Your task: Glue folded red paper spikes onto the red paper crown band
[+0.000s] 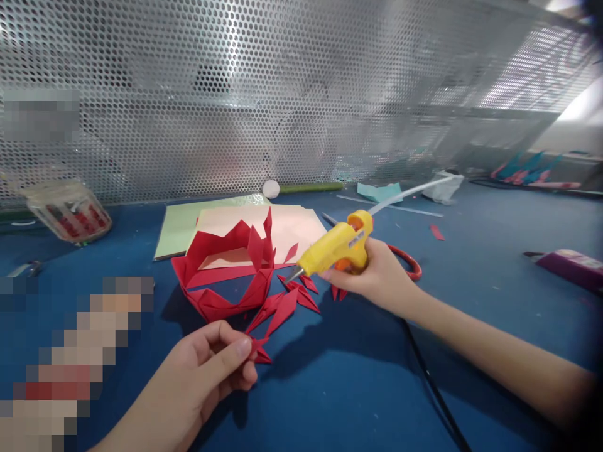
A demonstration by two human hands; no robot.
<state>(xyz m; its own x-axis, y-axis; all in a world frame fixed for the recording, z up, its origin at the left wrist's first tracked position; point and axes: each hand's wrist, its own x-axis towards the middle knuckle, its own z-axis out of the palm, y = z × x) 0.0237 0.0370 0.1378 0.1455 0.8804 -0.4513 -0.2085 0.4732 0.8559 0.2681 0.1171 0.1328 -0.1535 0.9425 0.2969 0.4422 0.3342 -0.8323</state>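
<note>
Between thumb and fingers, my left hand point(210, 367) pinches a small folded red paper piece point(262, 351). My right hand point(384, 279) grips a yellow hot glue gun point(332, 245), its metal nozzle pointing down and left and a long white glue stick point(400, 198) sticking out of its back. The nozzle tip is close above several loose folded red paper pieces point(285, 307); whether it touches one I cannot tell. Just beyond my left hand, a red folded-paper ring point(221, 238) with pointed edges stands on the blue table.
Behind the ring lie cream paper sheets point(301, 220) and a green sheet point(176, 229). A plastic jar point(70, 210) stands at left. Red-handled scissors point(412, 267) lie behind my right hand, a purple cutter point(572, 267) farther right. A black cord point(431, 383) trails forward. A perforated metal panel point(282, 94) closes the back.
</note>
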